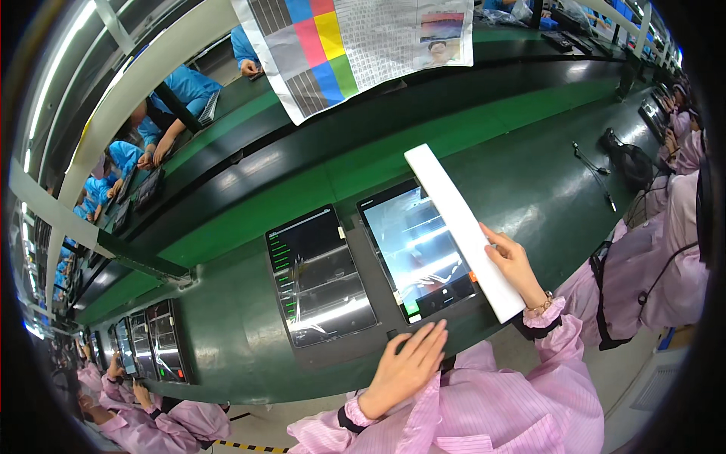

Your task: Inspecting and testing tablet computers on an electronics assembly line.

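My right hand [514, 265] has its fingers curled against a long white bar [463, 231], which leans over the right edge of a tablet [412, 253]. The tablet's screen is lit, with a bright picture and a green and an orange patch near its bottom. My left hand [408, 363] is stretched out at the tablet's lower edge, fingers extended, holding nothing. To the left lies a second tablet [321, 280], its dark screen showing lines of green text and a wrinkled clear film. Both tablets rest on a dark grey mat [363, 303].
A green bench [227, 318] runs across. A printed colour test sheet [370, 53] hangs at the far side. Several more tablets [162, 340] lie at the left, near co-workers in pink. Black cables [628, 159] lie at the right. People in blue [189, 87] sit beyond.
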Motion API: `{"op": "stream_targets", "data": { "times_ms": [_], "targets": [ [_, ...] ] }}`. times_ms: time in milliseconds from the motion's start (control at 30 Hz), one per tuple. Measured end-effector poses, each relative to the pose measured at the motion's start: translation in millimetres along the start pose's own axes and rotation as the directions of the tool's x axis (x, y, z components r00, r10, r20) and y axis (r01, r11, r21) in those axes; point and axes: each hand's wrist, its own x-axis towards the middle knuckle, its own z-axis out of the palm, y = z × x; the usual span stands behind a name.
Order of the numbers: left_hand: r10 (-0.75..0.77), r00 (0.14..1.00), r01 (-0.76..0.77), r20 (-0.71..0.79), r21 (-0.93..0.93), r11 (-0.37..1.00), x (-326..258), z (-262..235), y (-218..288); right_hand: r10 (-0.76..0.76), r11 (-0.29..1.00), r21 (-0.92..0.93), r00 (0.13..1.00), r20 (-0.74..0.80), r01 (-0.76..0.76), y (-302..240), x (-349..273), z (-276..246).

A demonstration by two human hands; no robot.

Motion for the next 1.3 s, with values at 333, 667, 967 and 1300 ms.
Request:
{"op": "stream_targets", "data": {
  "times_ms": [333, 667, 967, 1300],
  "targets": [
    [-0.237, 0.972, 0.233, 0.011, 0.129, 0.964, 2, 5, -18, 0.051, 0.995, 0.085, 0.999, -0.002, -0.051, -5, 3, 2],
    [-0.377, 0.926, 0.375, -0.013, 0.143, 0.916, 7, -14, -31, 0.088, 0.991, 0.094, 0.996, 0.018, -0.09, -11, 5, 0],
    [-0.304, 0.952, 0.296, 0.033, 0.152, 0.943, 7, -3, -27, 0.182, 0.965, 0.184, 0.982, 0.045, -0.187, -21, 5, -2],
    [-0.337, 0.941, 0.331, 0.019, 0.142, 0.933, 11, 3, -32, 0.182, 0.959, 0.214, 0.982, 0.043, -0.187, -22, 5, -1]
  ]
}}
